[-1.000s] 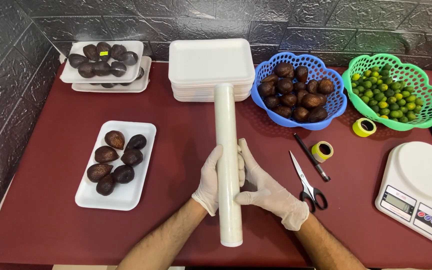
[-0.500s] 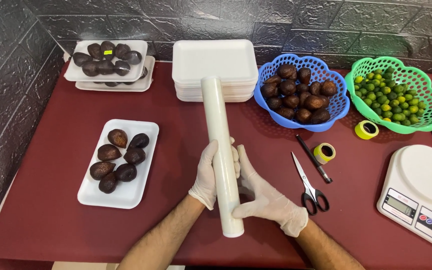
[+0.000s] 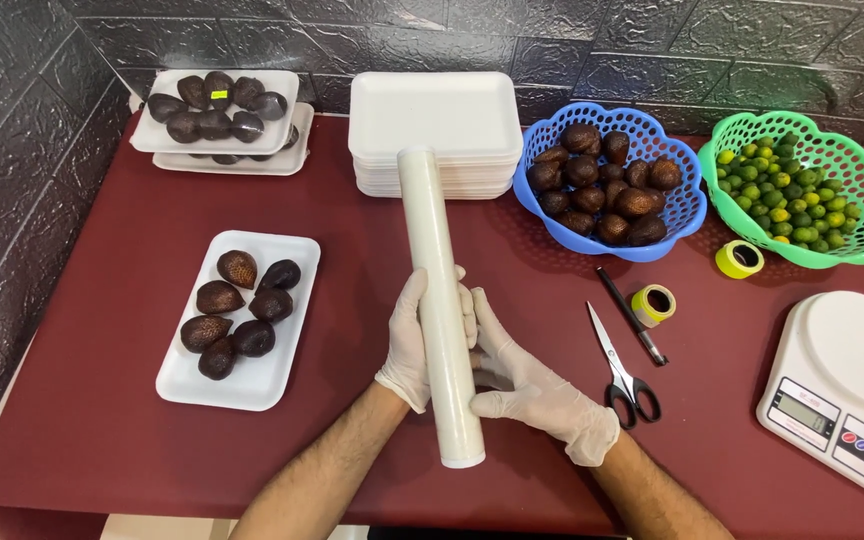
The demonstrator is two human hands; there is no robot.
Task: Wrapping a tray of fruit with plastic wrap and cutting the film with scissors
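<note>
Cling-film roll [image 3: 440, 310]: you hold it above the red table [image 3: 102, 420], beside the foam tray of brown fruit [image 3: 240, 318]. Left hand [image 3: 414, 340] and right hand [image 3: 537, 385] both grasp it. Since a second ago, its far end has tilted left; the grasp is unchanged.

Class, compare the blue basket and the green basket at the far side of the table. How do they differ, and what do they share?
The blue basket holds large dark brown scaly fruits; the green basket holds many small green and yellow round fruits. The blue basket stands nearer the stack of white foam trays; the green basket stands farther right, toward the table's edge. Both are perforated plastic baskets with scalloped rims, resting upright on the red table.
</note>
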